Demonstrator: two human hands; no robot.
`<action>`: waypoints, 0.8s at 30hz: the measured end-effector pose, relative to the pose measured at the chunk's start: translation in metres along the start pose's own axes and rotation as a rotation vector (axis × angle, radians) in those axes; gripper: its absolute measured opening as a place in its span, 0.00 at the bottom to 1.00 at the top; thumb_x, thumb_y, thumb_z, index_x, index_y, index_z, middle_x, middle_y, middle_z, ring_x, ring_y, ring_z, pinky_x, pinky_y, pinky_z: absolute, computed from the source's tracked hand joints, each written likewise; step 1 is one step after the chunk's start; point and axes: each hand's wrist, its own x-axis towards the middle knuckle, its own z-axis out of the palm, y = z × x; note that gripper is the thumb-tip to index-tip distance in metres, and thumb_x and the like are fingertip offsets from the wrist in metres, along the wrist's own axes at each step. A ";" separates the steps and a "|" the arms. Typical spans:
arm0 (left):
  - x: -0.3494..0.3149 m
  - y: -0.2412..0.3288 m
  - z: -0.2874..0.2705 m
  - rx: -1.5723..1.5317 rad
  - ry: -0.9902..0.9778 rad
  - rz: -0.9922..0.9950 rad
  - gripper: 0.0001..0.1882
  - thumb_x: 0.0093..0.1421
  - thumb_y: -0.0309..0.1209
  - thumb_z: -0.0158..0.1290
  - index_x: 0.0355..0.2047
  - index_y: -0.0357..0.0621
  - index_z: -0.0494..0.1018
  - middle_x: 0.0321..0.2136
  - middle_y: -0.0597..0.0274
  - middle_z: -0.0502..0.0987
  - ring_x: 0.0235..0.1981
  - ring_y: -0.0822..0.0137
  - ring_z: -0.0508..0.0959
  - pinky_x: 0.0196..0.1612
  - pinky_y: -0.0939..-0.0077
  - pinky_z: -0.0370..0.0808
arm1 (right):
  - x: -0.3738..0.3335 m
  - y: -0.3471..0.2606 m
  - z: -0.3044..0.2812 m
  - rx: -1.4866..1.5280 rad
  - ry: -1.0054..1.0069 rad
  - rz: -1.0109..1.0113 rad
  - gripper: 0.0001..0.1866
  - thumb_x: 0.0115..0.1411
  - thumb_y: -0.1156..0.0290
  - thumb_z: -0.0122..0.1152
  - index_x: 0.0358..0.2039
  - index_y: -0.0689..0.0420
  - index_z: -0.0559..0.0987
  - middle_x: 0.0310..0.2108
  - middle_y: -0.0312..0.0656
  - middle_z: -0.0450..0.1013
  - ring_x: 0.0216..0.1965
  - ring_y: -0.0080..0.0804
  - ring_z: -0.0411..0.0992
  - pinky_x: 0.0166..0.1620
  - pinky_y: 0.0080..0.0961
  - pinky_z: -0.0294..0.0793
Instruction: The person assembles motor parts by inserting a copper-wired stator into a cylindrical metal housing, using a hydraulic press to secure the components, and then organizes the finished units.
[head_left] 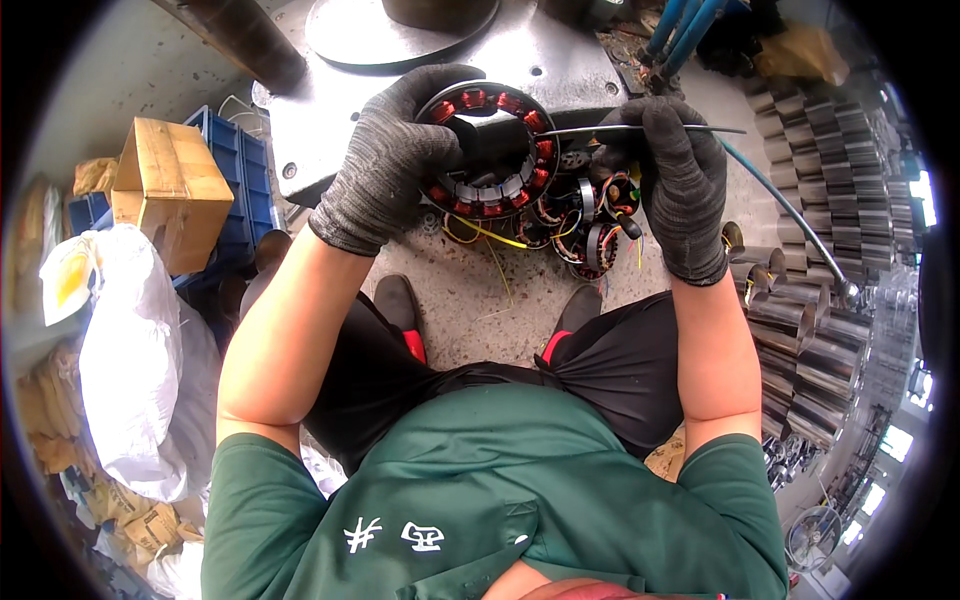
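My left hand [392, 165], in a grey knitted glove, grips a motor stator [545, 152] by its left side. The stator is a black ring with red-brown copper coils around its inside, held up in front of the machine's metal base. In a matching glove, my right hand [685, 185] is closed around a thin metal rod [590, 129]. The rod lies nearly level; its left end meets the ring's right side, though whether it touches cannot be told. Below and between my hands is a heap of stators [590, 225] with yellow and other coloured wires.
A silvery machine base [560, 65] with a round plate [400, 50] stands ahead. Stacked metal cylinders [830, 160] line the right, near a blue-green hose [780, 195]. At left are a cardboard box [175, 190], blue crates [245, 165] and a white sack [135, 370].
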 end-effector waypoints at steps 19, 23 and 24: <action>-0.003 0.002 0.003 0.081 -0.010 -0.031 0.41 0.37 0.21 0.51 0.59 0.32 0.72 0.45 0.51 0.81 0.44 0.61 0.82 0.51 0.72 0.83 | -0.001 0.002 -0.003 -0.094 -0.036 0.006 0.17 0.71 0.59 0.62 0.43 0.62 0.83 0.33 0.40 0.81 0.32 0.26 0.81 0.37 0.25 0.83; -0.004 0.004 0.005 0.079 -0.003 -0.041 0.40 0.37 0.21 0.51 0.58 0.32 0.72 0.45 0.51 0.81 0.44 0.61 0.82 0.51 0.72 0.83 | 0.000 0.004 -0.004 -0.028 -0.025 0.066 0.17 0.71 0.59 0.62 0.43 0.63 0.82 0.33 0.42 0.81 0.31 0.27 0.81 0.36 0.25 0.84; -0.004 0.004 0.005 0.078 -0.004 -0.041 0.40 0.37 0.21 0.51 0.58 0.32 0.72 0.45 0.51 0.81 0.44 0.61 0.82 0.51 0.72 0.83 | 0.001 0.005 -0.005 0.008 -0.015 0.098 0.17 0.71 0.58 0.62 0.43 0.63 0.82 0.33 0.43 0.81 0.31 0.28 0.82 0.36 0.25 0.84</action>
